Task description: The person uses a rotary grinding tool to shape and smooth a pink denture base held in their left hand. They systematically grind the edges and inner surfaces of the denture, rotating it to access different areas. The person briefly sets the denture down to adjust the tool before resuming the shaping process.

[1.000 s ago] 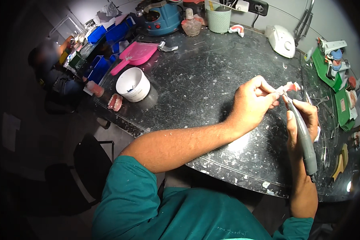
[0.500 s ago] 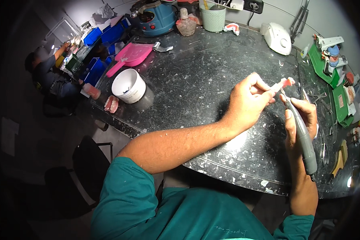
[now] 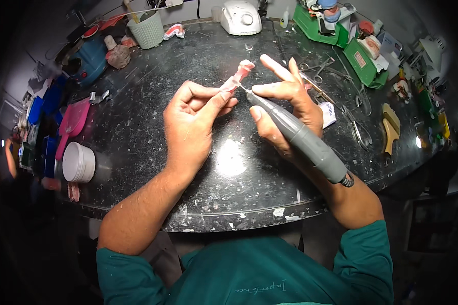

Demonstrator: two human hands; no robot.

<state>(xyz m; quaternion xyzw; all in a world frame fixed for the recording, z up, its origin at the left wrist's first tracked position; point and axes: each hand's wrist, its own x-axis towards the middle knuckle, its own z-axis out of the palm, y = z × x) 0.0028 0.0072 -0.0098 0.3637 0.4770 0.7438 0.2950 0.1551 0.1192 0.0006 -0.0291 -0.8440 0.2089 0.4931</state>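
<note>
Pinched between the thumb and fingers of my left hand (image 3: 191, 122) is a thin pink denture base (image 3: 242, 72), its far end sticking up beyond the fingertips. A dark grey rotary handpiece (image 3: 303, 138) lies in my right hand (image 3: 296, 99), held by thumb and index finger while other fingers stretch outward. The handpiece's thin bit points at the denture base, close to my left fingertips; whether it touches is too small to tell. Both hands are above the dark, speckled tabletop (image 3: 259, 195).
To the left are a white tub (image 3: 79, 162), a pink dustpan (image 3: 72, 124) and a denture model (image 3: 74, 192). Toward the back stand a ribbed cup (image 3: 147, 31) and a white control box (image 3: 240, 19). Rightward lie scissors (image 3: 318, 76), a brush (image 3: 390, 129) and green bins (image 3: 364, 63).
The view has swung to the right, so the table's things appear farther left. My right hand's outer fingers have spread away from the handpiece. Both hands keep their holds.
</note>
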